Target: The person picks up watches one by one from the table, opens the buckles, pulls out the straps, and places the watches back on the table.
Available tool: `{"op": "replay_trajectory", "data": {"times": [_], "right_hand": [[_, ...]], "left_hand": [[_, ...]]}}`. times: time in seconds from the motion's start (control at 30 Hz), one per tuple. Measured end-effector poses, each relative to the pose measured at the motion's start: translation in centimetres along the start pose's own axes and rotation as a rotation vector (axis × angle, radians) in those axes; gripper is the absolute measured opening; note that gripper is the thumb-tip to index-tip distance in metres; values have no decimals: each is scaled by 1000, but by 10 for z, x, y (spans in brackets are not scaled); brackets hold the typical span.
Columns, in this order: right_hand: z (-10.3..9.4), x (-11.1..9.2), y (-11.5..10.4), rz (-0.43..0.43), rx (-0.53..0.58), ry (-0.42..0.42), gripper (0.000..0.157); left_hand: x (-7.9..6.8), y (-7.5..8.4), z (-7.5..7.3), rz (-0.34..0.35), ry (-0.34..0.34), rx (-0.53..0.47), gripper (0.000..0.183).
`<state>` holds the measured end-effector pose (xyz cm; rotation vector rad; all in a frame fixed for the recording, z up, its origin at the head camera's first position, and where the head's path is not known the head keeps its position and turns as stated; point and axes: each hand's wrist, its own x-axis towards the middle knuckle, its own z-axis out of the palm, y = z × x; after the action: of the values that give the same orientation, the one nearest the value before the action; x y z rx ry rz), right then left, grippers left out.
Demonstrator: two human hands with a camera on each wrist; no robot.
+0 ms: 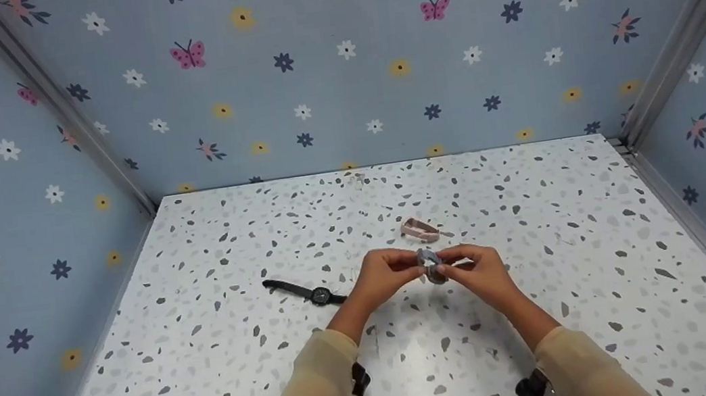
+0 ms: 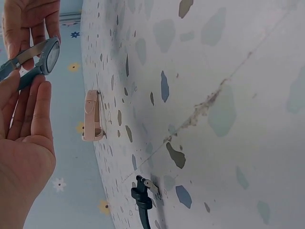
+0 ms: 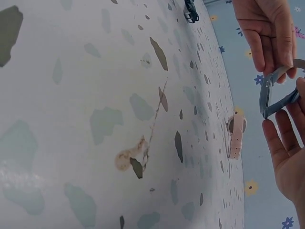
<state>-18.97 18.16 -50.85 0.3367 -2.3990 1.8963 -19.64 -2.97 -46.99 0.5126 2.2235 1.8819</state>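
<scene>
Both hands hold a blue-grey wristwatch (image 1: 430, 257) above the table, its strap bent into a loop. My left hand (image 1: 384, 279) pinches its left side between thumb and fingers. From the other side my right hand (image 1: 484, 271) pinches it with thumb and fingertips. In the left wrist view the watch's round face (image 2: 53, 56) shows edge-on between the two hands. Just beyond the hands, a pink wristwatch (image 3: 236, 136) stands on its side in a loop. A black wristwatch (image 1: 321, 295) lies stretched flat left of my left hand, one strap end hidden behind the wrist.
The white speckled table (image 1: 233, 377) reaches back to a blue flowered wall panel (image 1: 337, 77). Similar panels with metal corner posts (image 1: 65, 113) flank it left and right. A dark device is strapped under each wrist.
</scene>
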Motion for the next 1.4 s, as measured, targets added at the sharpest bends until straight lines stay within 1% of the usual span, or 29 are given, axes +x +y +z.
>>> {"op": "replay_trajectory", "data": {"times": [0.1,0.23,0.33,0.57,0.67,0.87,1.07,1.23,1.4], "right_hand": [[-1,0,4,-1,-3,2,22],[-2,0,6,-25,-5,0,21],[-3,-1,7,-32,-4,-5,21],[-4,-1,6,31,-27,11,21],[-4,-3,-1,45,-37,16,22],[-4,-10,-26,26,-45,-8,20],[-5,-11,-29,32,-39,-17,19],[-4,-13,-29,33,-66,-28,18],[-3,-14,-30,24,-104,-40,18]], "left_hand": [[0,0,0,-2,2,-8,20],[0,2,-1,2,8,-10,20],[1,0,-2,-10,18,-9,20],[14,-27,-3,-34,49,-24,22],[16,-31,-4,-39,60,-26,24],[15,-32,-4,-36,55,-30,24],[13,-31,-4,-20,35,-35,27],[12,-30,-3,-33,32,-36,26],[12,-29,-3,-21,34,-47,23]]}}
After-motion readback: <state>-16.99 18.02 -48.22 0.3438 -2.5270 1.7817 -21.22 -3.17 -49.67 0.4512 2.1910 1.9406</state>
